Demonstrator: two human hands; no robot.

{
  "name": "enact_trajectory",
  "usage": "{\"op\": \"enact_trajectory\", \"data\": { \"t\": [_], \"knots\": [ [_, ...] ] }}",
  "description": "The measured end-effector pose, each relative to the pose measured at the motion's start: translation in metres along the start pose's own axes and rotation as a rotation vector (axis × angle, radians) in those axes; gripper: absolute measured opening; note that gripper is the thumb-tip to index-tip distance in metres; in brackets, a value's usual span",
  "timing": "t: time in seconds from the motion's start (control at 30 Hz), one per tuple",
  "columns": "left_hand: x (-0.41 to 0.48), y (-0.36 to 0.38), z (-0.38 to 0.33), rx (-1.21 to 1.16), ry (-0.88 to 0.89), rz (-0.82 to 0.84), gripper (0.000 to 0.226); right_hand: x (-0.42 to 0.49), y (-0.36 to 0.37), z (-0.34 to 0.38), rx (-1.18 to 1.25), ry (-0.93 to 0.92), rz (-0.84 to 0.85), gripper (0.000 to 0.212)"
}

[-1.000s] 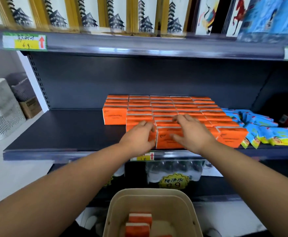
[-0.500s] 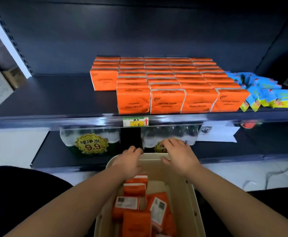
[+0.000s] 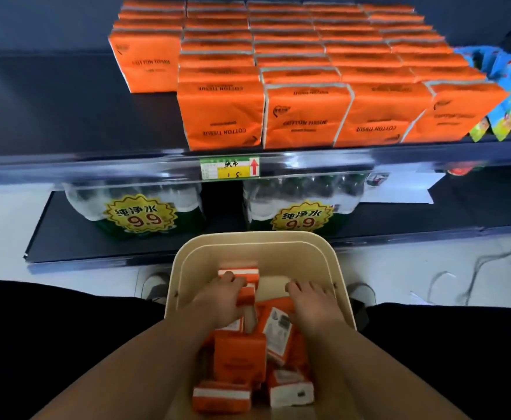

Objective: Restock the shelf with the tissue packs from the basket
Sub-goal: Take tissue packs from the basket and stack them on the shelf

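Dark shelf (image 3: 66, 116) in the background carries rows of orange stocked packs (image 3: 305, 116). Below it, loose tissue packs (image 3: 239, 356) fill the cream basket (image 3: 257, 239). The left hand (image 3: 220, 304) curls its fingers over an upright pack (image 3: 238, 271). The right hand (image 3: 311, 307) rests on the heap — I cannot tell whether it grips anything.

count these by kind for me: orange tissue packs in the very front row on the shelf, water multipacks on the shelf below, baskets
front-row tissue packs: 4
water multipacks: 2
basket: 1
total: 7
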State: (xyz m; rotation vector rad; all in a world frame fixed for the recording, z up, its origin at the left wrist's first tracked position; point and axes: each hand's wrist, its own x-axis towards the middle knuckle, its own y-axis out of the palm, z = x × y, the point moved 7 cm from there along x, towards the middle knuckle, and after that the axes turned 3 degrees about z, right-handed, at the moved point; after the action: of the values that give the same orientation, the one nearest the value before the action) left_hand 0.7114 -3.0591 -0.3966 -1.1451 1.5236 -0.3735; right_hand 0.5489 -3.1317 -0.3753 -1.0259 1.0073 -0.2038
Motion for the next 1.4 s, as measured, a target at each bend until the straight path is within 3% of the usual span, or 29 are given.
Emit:
{"op": "enact_trajectory", "data": {
  "t": [0.13, 0.33, 0.43, 0.53, 0.67, 0.73, 0.87, 1.07, 1.2, 1.3, 1.4],
  "knots": [
    [0.002, 0.028, -0.003, 0.03, 0.057, 0.082, 0.063, 0.015, 0.036, -0.007, -0.003, 0.027, 0.081, 0.052],
    [-0.002, 0.064, 0.001, 0.086, 0.069, 0.212, 0.062, 0.024, 0.091, -0.008, 0.115, 0.103, 0.252, 0.064],
    [-0.005, 0.074, 0.005, 0.098, 0.054, 0.263, 0.066, 0.023, 0.111, -0.009, 0.413, 0.228, 0.305, 0.076],
    [-0.005, 0.079, 0.008, 0.083, 0.045, 0.292, 0.067, 0.029, 0.123, -0.015, 0.74, 0.388, 0.228, 0.084],
    [-0.006, 0.082, 0.008, 0.075, 0.038, 0.332, 0.07, 0.034, 0.135, -0.026, 0.991, 0.622, 0.143, 0.08],
    [-0.007, 0.081, 0.006, 0.048, 0.041, 0.343, 0.065, 0.036, 0.153, -0.028, 1.094, 0.707, 0.191, 0.079],
    [-0.002, 0.065, 0.003, -0.041, 0.09, 0.295, 0.053, 0.057, 0.208, -0.045, 1.177, 0.722, 0.275, 0.083],
    [0.009, 0.022, 0.01, -0.272, 0.092, 0.136, 0.039, 0.039, 0.167, -0.026, 1.242, 0.743, 0.234, 0.074],
    [0.009, 0.01, 0.017, -0.068, 0.018, -0.055, 0.052, 0.056, 0.193, -0.035, 1.243, 0.724, 0.234, 0.086],
    [0.003, 0.031, 0.014, 0.046, 0.014, -0.023, 0.061, 0.069, 0.214, -0.044, 1.233, 0.703, 0.22, 0.101],
    [-0.001, 0.051, 0.012, 0.09, -0.005, -0.01, 0.06, 0.062, 0.199, -0.04, 1.226, 0.689, 0.224, 0.081]
  ]
}}
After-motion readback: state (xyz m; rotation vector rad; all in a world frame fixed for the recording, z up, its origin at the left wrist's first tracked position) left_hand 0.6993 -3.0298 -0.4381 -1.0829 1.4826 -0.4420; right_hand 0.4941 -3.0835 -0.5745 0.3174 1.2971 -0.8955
